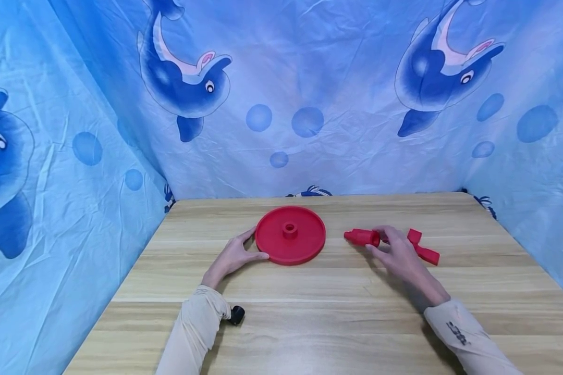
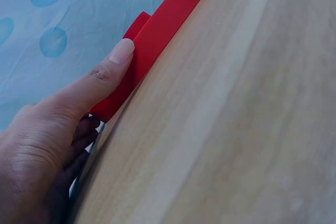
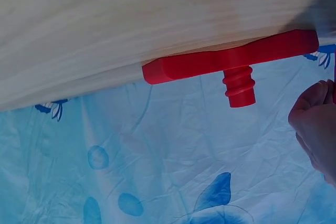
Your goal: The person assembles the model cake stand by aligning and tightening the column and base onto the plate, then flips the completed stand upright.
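Note:
A red round plate (image 1: 305, 245) with a raised rim and a hollow central hub lies on the table. My left hand (image 1: 234, 255) grips its left side, the thumb at the near edge and the fingers around the far left. In the left wrist view, the thumb presses the red rim (image 2: 168, 24). My right hand (image 1: 399, 252) holds a red hollow stepped cylinder (image 1: 361, 237) by its open end, between thumb and fingers. Beyond that hand lies a red bar-shaped piece (image 1: 429, 255), partly hidden; the right wrist view shows its threaded stub (image 3: 239, 87).
The wood-grain table (image 1: 309, 323) meets blue cloth walls (image 1: 347, 161) printed with dolphins at the back and sides. A small black object (image 1: 236, 315) sits by the left sleeve cuff.

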### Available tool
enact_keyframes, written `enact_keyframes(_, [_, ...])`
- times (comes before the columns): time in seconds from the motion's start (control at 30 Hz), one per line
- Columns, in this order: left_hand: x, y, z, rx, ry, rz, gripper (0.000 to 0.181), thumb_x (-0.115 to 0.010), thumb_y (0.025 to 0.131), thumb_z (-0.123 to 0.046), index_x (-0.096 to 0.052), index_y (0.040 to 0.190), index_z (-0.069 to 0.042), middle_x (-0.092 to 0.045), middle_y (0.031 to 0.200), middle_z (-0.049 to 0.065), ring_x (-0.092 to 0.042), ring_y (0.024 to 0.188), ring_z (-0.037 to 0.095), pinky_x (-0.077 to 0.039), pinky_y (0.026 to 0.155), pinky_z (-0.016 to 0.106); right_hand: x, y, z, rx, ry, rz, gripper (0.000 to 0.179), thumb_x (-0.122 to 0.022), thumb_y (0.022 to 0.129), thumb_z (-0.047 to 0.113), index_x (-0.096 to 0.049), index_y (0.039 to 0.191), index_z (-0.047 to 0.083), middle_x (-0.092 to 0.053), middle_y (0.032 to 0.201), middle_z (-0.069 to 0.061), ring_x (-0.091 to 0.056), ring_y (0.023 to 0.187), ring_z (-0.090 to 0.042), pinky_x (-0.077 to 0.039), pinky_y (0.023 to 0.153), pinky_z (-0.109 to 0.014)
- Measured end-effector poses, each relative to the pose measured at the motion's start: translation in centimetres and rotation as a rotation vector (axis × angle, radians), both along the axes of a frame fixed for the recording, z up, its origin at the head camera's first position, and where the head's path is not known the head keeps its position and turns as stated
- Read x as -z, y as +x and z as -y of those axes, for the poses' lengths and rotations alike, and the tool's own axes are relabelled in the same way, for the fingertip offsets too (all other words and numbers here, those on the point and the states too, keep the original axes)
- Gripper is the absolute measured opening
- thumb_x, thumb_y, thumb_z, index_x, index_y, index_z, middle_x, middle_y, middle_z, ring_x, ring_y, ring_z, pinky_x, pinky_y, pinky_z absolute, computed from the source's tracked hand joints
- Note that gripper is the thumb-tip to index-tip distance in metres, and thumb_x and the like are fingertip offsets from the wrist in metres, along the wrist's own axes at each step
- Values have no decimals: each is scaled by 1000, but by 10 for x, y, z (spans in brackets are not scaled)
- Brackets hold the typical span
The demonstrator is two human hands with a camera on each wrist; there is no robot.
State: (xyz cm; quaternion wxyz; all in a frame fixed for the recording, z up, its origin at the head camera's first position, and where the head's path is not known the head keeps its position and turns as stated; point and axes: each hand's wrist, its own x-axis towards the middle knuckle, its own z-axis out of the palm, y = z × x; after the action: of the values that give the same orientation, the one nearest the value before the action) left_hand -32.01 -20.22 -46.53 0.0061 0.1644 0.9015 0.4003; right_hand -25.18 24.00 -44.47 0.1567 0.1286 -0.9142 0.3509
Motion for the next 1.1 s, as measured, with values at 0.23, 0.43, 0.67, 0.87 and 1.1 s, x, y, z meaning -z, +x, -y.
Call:
enact_keyframes(0.23, [-1, 0, 0, -11, 0, 22, 105, -90, 77, -50, -39, 161, -11, -43, 160, 15, -36, 148, 34, -32, 118, 55, -7, -3, 0, -24, -36, -10, 57, -81, 90, 9, -54, 138, -4, -60, 127, -22, -59, 110, -39, -56, 91, -59])
enact_keyframes(0.43, [-1, -1, 0, -8, 5, 20, 105, -90, 78, -50, -40, 161, -12, -43, 160, 14, -36, 148, 34, -32, 118, 55, -15, -8, 3, -43, -105, -11, 54, -82, 90, 11, -56, 135, -4, -63, 118, -19, -59, 105, -38, -54, 90, -59])
enact_keyframes(0.67, [0, 1, 1, -9, 14, 11, 103, -90, 78, -50, -41, 160, -12, -45, 158, 15, -45, 138, 31, -35, 116, 55, -17, -11, 11, -61, -152, 10, 50, -81, 91, 15, -59, 134, -1, -67, 115, -15, -62, 104, -32, -53, 88, -39])
enact_keyframes(0.87, [-1, 1, 0, -14, 8, 17, 103, -90, 78, -51, -41, 160, -13, -47, 156, 15, -48, 129, 29, -36, 116, 54, -19, -14, 19, -67, -162, 12, 53, -82, 91, 14, -58, 136, -3, -66, 115, -15, -62, 105, -34, -53, 89, -38])
enact_keyframes(1.1, [-1, 1, 1, -13, -4, 8, 102, -90, 78, -50, -41, 160, -13, -46, 158, 15, -47, 134, 30, -36, 116, 54, -23, -14, 30, -42, -150, 57, 59, -84, 89, 22, -57, 138, 1, -64, 119, -15, -61, 108, -35, -55, 88, -48])
